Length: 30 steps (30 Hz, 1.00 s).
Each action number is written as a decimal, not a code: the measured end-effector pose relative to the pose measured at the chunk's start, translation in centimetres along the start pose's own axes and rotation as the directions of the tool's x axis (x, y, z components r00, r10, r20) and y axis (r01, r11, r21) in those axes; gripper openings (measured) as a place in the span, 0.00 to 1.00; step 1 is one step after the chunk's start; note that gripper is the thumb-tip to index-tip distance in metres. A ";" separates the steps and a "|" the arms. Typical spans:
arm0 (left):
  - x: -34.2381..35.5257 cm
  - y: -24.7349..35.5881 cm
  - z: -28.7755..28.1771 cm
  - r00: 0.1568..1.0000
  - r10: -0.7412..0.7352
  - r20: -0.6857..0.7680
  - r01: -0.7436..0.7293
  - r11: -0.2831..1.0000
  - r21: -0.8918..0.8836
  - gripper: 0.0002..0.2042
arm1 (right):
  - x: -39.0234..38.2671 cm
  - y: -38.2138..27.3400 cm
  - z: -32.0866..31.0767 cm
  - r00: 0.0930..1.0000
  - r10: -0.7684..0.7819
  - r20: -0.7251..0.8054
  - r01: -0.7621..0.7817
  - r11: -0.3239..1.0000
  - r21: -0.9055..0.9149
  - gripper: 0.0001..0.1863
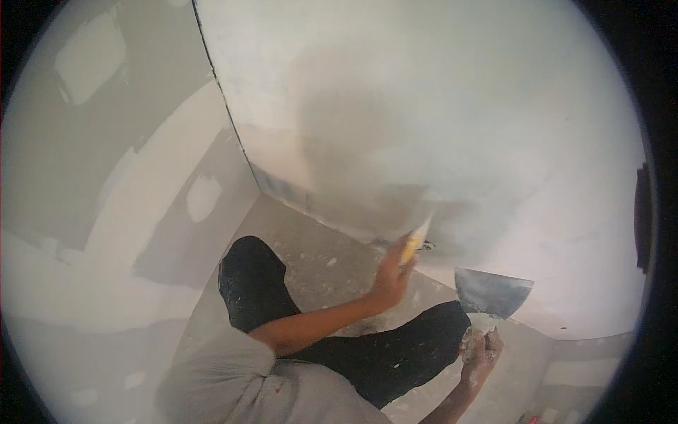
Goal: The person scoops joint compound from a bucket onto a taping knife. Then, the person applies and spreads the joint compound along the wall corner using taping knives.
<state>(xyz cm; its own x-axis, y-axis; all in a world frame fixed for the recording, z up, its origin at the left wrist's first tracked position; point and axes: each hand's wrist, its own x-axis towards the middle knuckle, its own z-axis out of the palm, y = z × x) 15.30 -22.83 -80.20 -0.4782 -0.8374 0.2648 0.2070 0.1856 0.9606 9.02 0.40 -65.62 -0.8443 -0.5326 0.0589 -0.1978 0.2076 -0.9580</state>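
Observation:
My left hand (393, 278) is closed round the yellow handle of a scraper (414, 244), held up close to the pale wall (558, 205). Its blade looks edge-on and slightly blurred, so I cannot tell whether it touches the wall. Lower right, my right hand (482, 353) grips a wide putty knife (494, 292) by its pale handle, the broad grey metal blade pointing up. Whitish smears cover the fingers of that hand and the base of the blade.
A small dark opening with wires (426, 246) shows low on the wall, beside my left hand. The left wall (49, 169) is grey with white filler patches and meets the pale wall in a dark corner line. My bent legs (395, 353) rest above the speckled floor (318, 247).

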 end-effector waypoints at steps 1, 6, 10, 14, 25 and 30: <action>-0.5 -0.1 -2.0 0.978 -0.199 0.054 0.200 0.980 -0.002 0.28 | 0.2 -0.1 -0.1 0.999 0.044 -0.024 -0.041 0.993 0.114 0.15; -0.2 2.7 -14.6 0.846 -0.448 -0.290 0.366 0.883 -0.295 0.15 | 2.4 0.9 3.8 0.928 0.296 0.226 -0.352 0.896 0.272 0.13; 1.5 0.9 -20.4 0.880 -0.291 -0.375 0.141 0.915 -0.378 0.18 | 2.5 4.0 9.3 0.830 0.387 0.401 -0.484 0.858 0.173 0.16; 1.3 3.8 -21.1 0.891 -0.261 -0.371 -0.006 0.811 -0.584 0.17 | 2.3 4.5 13.3 0.737 0.425 0.526 -0.557 0.823 0.115 0.16; -5.3 6.0 -18.5 0.961 -0.276 -0.005 0.276 0.961 -0.008 0.19 | 5.5 2.8 18.4 0.788 0.185 0.587 -0.441 0.836 0.328 0.17; -6.9 4.1 -16.4 0.819 -0.571 -0.047 0.483 0.732 -0.481 0.22 | 5.8 2.1 15.1 0.835 -0.289 0.468 0.398 0.905 -0.150 0.18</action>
<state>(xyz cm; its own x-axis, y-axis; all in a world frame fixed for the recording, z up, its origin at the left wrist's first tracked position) 33.44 -24.75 -79.49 -0.4701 -0.8162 -0.3358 0.3313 -0.5158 0.7901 11.26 -14.68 -71.50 -0.4143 -0.8890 0.1950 -0.5901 0.0993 -0.8012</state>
